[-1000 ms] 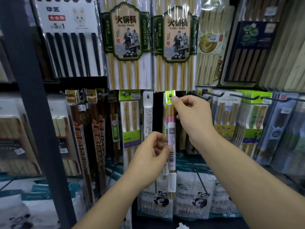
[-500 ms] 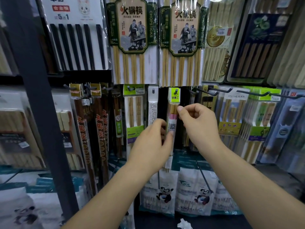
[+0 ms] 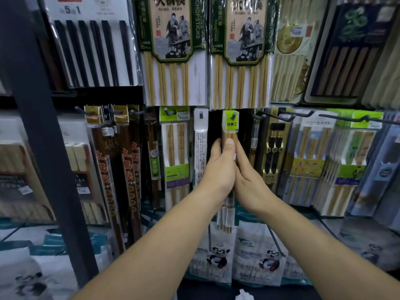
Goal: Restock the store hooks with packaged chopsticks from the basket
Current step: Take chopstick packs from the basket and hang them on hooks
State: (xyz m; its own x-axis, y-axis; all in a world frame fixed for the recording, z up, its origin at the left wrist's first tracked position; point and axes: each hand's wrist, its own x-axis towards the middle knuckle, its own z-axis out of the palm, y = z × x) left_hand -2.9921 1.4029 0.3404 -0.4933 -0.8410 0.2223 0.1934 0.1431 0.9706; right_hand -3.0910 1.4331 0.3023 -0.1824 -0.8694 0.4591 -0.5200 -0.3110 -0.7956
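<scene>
Since the dark tip of the hook (image 3: 233, 116) shows through the hole in the header of the pack (image 3: 230, 129), the pack looks hung, and I judge this one placement nearly finished. What seems left is to seat the pack, let go, and fetch more. The basket is out of view, so how much stock remains cannot be told.

Just below the hook, the left hand (image 3: 216, 169) grips the pack, thumb flat on its front and fingers round its left edge. The right hand (image 3: 251, 182) lies against the pack's right edge, touching the left hand. Whether its fingers curl behind the pack I cannot tell.

The pack hangs straight down from the hook, its middle hidden by both hands. It is a narrow clear sleeve under a bright green header card printed with dark characters. Pale wooden chopsticks show just under the header, and their ends come out below the hands with a white strip across them. Just left of the hook a white pack (image 3: 200, 146) hangs on its own peg.
</scene>
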